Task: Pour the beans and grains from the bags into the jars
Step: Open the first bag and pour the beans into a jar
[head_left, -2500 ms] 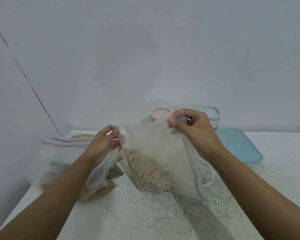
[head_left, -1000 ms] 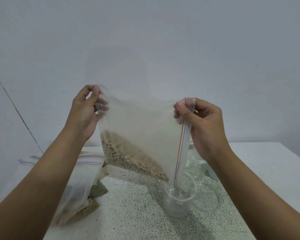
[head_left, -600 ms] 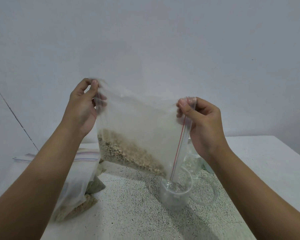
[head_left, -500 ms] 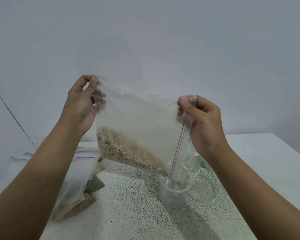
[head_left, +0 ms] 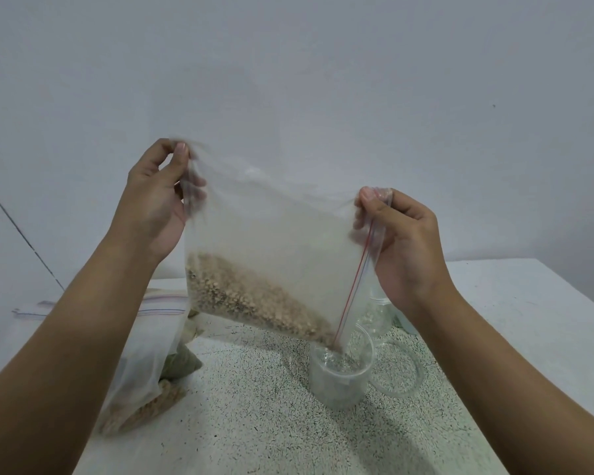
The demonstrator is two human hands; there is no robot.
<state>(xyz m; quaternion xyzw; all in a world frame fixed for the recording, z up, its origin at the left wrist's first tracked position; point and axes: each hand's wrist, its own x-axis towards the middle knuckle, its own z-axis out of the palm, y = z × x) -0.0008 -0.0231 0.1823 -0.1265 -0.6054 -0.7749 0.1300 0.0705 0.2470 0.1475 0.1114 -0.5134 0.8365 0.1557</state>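
The left hand (head_left: 155,204) has raised its corner of the bag (head_left: 271,214) higher, and the grains (head_left: 251,299) have slid to the red-striped mouth, which dips into the open jar (head_left: 340,378) mid-worktop (head_left: 254,423). Both grips pinch the bag, the right hand (head_left: 401,241) at the mouth's top corner. Pouring looks barely begun

No legible text, label, brand, number or sign on any surface in view.

Tan grains (head_left: 254,299) (red-striped bag (head_left: 282,234)).
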